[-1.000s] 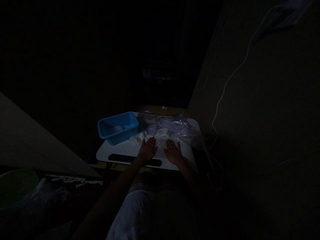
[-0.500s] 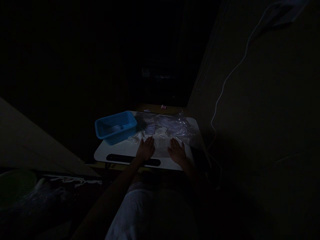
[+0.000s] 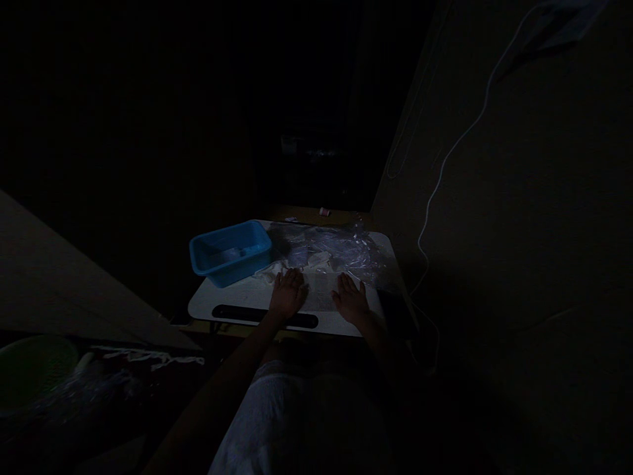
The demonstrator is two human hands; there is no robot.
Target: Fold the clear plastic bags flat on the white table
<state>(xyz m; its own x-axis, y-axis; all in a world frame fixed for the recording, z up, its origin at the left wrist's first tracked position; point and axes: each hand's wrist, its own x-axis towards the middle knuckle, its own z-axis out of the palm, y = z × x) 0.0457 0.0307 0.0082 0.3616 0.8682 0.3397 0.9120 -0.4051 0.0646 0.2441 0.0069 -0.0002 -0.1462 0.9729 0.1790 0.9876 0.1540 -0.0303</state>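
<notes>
My left hand lies flat with fingers stretched out at the left side of a thin, see-through sheet on the small white table. At the sheet's right side my right hand also rests flat, fingers spread. The sheet looks like clear plastic, but the light is too dim to be sure. Just past my left fingertips is a crumpled whitish cloth or wrap. A pale folded piece lies beyond the sheet, beside crinkled clear plastic.
A blue plastic basin stands at the table's left with something pale inside. A black slot runs along the near edge. A white cable hangs down the right wall. A green basket sits at lower left. The room is very dark.
My left hand has shifted slightly, its fingers now lying flatter and pointing more straight ahead. My right hand stays in nearly the same place.
</notes>
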